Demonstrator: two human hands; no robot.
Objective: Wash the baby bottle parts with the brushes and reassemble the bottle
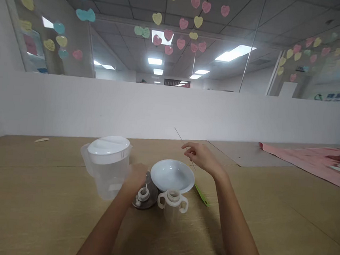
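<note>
My right hand point(199, 156) is raised over the right rim of a white bowl point(171, 176). Its fingers pinch a thin wire stick point(178, 133) with a small loop at the upper end; the lower end slants down beside the bowl. My left hand point(137, 175) is low between the lidded pitcher and a dark round plate point(148, 205), its fingers hidden and blurred. On that plate lies a white ring-shaped cap point(143, 194) with small parts around it. A clear cup with two white handles point(173, 203) stands upright in front of the bowl.
A translucent pitcher point(107, 177) with a white lid stands at left. A green handle point(202, 195) lies right of the bowl. Farther off are a flat oval piece point(42, 140), a grey mat point(245, 153) and a pink cloth point(306, 161). A white wall point(130, 108) bounds the table's back.
</note>
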